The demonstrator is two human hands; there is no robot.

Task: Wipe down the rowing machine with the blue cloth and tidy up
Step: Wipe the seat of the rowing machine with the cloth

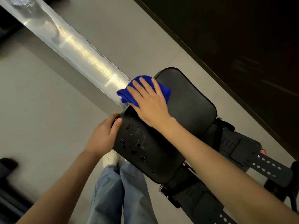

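The rowing machine's black padded seat (191, 101) fills the middle of the view, with water droplets on its near half. A bunched blue cloth (124, 94) lies at the seat's far edge, where the seat meets the aluminium rail (77, 46). My right hand (150, 101) presses flat on the cloth with straight fingers. My left hand (103, 135) grips the seat's left edge, thumb on top and fingers curled under the side.
Black footrests with perforated straps (265, 167) sit to the right of the seat. Grey floor lies on both sides of the rail. A dark wall or panel (242, 46) runs along the upper right. My jeans and white shoes (111, 159) stand below the seat.
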